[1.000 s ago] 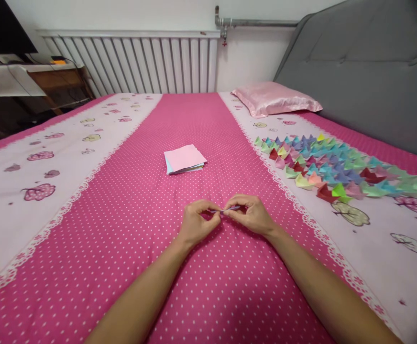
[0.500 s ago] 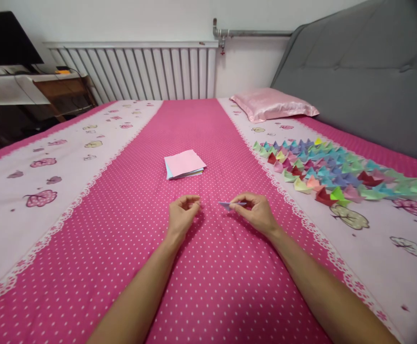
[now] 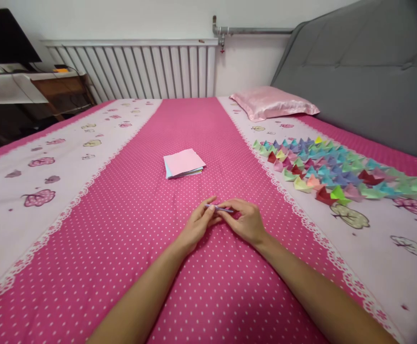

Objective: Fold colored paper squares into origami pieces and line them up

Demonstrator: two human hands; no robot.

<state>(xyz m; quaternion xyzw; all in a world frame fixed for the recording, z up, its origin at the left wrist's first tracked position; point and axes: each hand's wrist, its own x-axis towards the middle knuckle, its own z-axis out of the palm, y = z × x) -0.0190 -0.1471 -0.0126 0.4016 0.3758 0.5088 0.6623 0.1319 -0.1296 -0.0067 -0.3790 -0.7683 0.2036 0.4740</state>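
Note:
A small folded piece of purple paper [image 3: 224, 209] is held edge-on between both hands, low over the pink dotted bedspread [image 3: 201, 282]. My left hand [image 3: 200, 220] pinches its left end between thumb and fingers. On the other side my right hand [image 3: 243, 219] grips the right part with its fingertips. The fingers cover much of the paper, so its full shape is hidden. Beyond the hands lies a stack of square paper sheets [image 3: 184, 162], pink on top with blue and other colours beneath.
Rows of folded paper boats [image 3: 323, 169] in many colours stand on the bed to the right. Behind them lies a pink pillow [image 3: 271, 102] by a grey headboard [image 3: 366, 71]. A white radiator [image 3: 140, 69] lines the wall; a monitor [image 3: 5, 38] stands far left.
My left hand has moved right and taken hold of the purple paper, which only my right hand held before. The right hand has shifted slightly left. Stack and boats have stayed put.

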